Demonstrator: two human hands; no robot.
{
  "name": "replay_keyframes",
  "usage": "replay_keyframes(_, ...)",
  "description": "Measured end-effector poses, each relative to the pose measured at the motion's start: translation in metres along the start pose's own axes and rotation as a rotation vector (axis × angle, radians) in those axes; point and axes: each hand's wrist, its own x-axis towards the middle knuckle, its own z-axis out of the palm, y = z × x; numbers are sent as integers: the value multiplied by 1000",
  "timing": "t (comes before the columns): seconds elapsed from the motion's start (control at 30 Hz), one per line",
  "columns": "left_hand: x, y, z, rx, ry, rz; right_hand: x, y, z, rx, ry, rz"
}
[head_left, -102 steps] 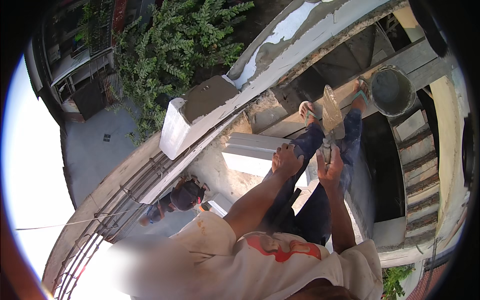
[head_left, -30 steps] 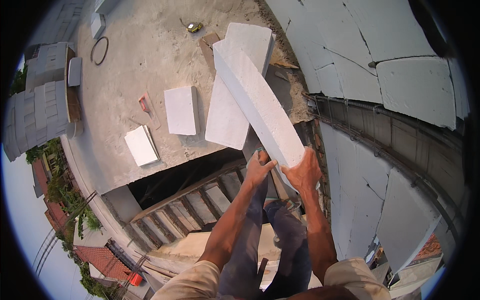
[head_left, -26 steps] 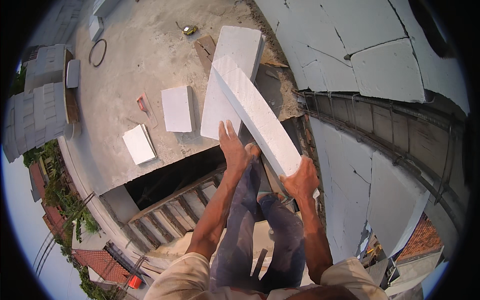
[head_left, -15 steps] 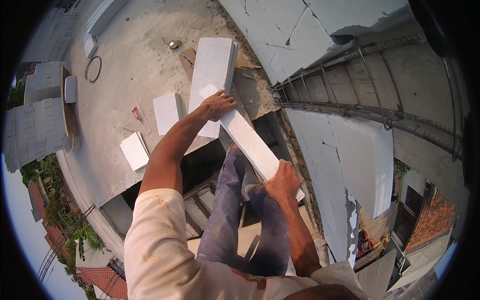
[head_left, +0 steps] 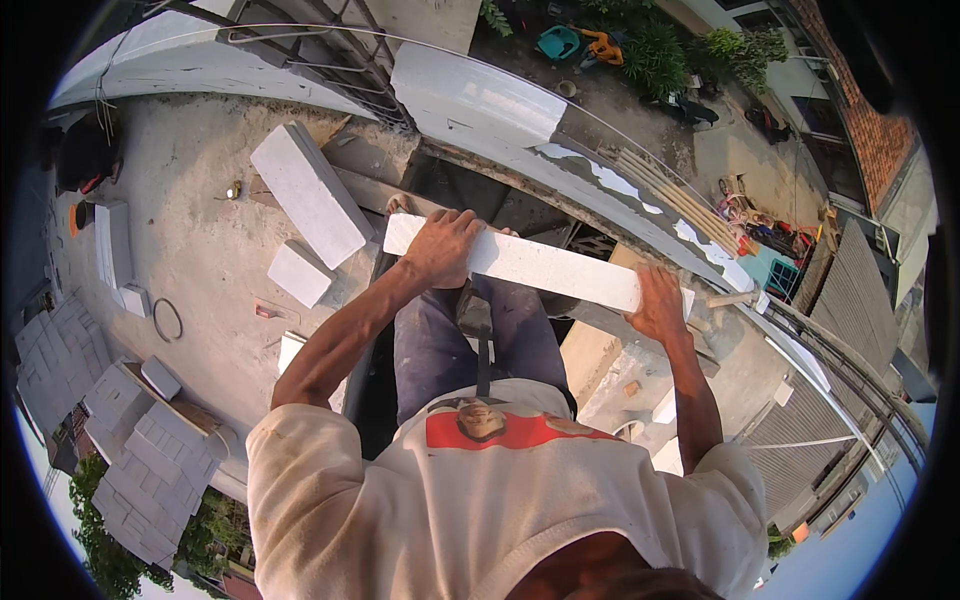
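A long white lightweight concrete block [head_left: 555, 268] spans the space in front of my body, above my thighs, its right end a little lower. My left hand [head_left: 447, 247] is closed over it near its left end. The fingers of my right hand [head_left: 660, 303] are wrapped round it close to the other end. Beyond my left hand, a larger pale block [head_left: 312, 195] lies on the concrete floor. Beside that sits a shorter white block [head_left: 301, 273].
A white block wall [head_left: 480, 95] runs along the far side, with rebar [head_left: 365, 80] at its break. Dark openings lie around my legs. On the floor [head_left: 200, 230] are a tape measure [head_left: 234, 190], a red-handled trowel [head_left: 268, 311] and a black ring [head_left: 168, 319]. Stacked blocks [head_left: 160, 480] stand left.
My view and body have turned to the right. The block has swung from a steep slant to nearly crosswise, still in both hands.
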Motion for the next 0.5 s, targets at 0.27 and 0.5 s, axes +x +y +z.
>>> replay_keyframes(0.27, 127, 122, -4, 70, 135, 182, -77, 132, -17, 13, 112, 246)
replay_keyframes(0.5, 214, 161, -7, 125, 168, 226, -77, 209, -14, 56, 243, 298)
